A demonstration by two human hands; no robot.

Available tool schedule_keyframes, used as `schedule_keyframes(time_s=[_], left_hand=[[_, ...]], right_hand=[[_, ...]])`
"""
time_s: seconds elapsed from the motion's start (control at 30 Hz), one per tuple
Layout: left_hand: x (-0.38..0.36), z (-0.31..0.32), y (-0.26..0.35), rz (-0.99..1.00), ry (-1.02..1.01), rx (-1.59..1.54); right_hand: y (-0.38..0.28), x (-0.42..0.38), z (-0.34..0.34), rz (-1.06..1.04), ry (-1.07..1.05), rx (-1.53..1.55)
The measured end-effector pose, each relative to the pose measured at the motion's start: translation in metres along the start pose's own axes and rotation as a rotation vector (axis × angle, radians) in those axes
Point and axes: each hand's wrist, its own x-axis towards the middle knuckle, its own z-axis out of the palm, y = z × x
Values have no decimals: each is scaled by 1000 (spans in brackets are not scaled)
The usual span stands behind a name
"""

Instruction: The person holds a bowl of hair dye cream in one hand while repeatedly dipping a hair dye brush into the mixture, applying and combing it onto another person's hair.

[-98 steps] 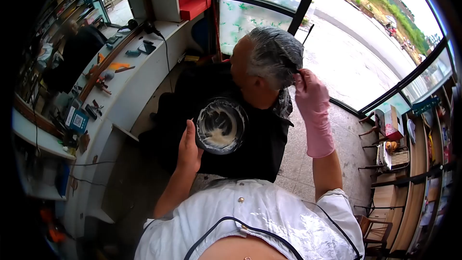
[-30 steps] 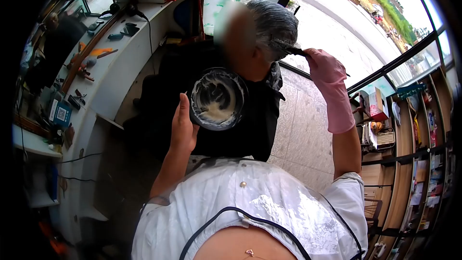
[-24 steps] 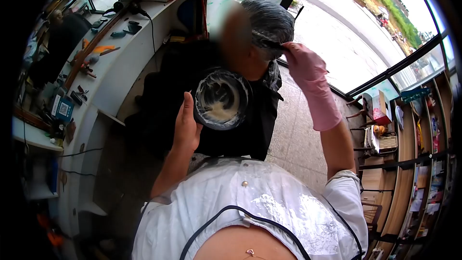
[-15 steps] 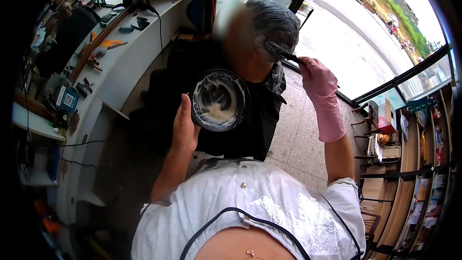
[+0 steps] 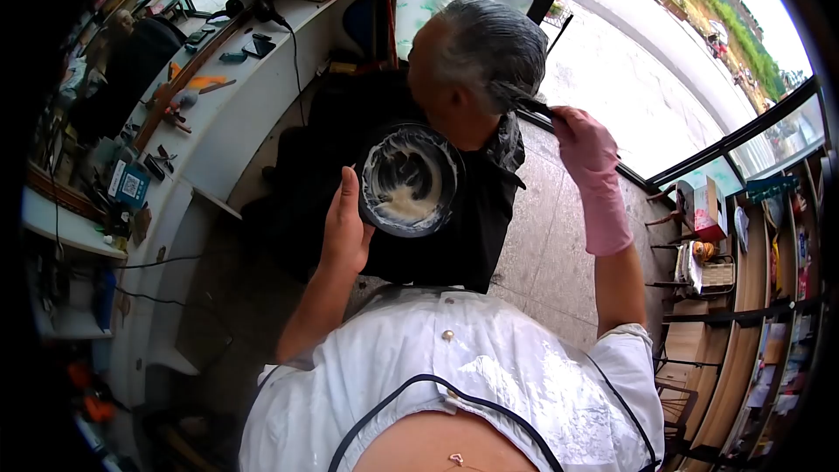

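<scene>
My left hand [image 5: 347,229] is bare and closed around the side of a black bowl [image 5: 458,182], its thumb up along the edge. Whitish cream [image 5: 411,199] coats the inside of the bowl. A pink rubber glove covers my right hand [image 5: 589,150], which pinches the handle of a black hair dye brush [image 5: 530,105]. The brush's far end touches the hair [image 5: 496,39] behind the ear of a seated person. That hair is grey, looks wet and is combed back. A black cape [image 5: 476,240] drapes the person, and the bowl is in front of it.
A white counter [image 5: 229,92] with tools, a phone and cords runs along the left below a mirror. Glass doors [image 5: 690,144] open onto a road. Chairs [image 5: 677,210] and wooden shelves [image 5: 730,341] line the right side. Grey tiled floor [image 5: 551,236] lies between.
The brush and my gloved hand have shifted slightly right and down at the back of the head. The bowl appears a little further right, and the whole view has shifted slightly.
</scene>
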Motion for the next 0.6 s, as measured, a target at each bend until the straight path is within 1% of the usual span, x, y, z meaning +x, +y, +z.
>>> schedule_keyframes(time_s=[0.03,0.07,0.1,0.17,0.2,0.27,0.3,0.37,0.4,0.47,0.5,0.57,0.6], left_hand=[[0,2,1,9,22,-2],[0,3,1,17,5,2],[0,3,1,16,10,-4],[1,2,1,-16,72,39],[1,1,0,-19,75,38],[1,-2,1,-14,-14,8],[2,-4,1,-15,-7,5],[3,-6,-2,-20,-10,25],[3,-6,-2,-26,-3,18],[0,-4,-2,-38,65,28],[-1,-4,-3,-40,70,23],[-2,-3,-3,9,23,-22],[-3,-2,-2,12,26,-27]], right_hand=[[3,1,-5,35,12,57],[5,0,-13,24,28,63],[4,-1,-17,12,44,159],[-19,8,-28,-79,44,103],[-29,15,-31,-78,41,103],[-43,36,-34,-308,40,-65],[-43,48,-33,-378,17,-108],[-52,67,-34,-464,-17,-218],[-59,76,-35,-469,-27,-217],[-73,91,-34,-576,-113,-458],[-77,98,-31,-582,-118,-457],[-85,111,-26,-652,-160,-571],[-91,113,-23,-638,-194,-688]])
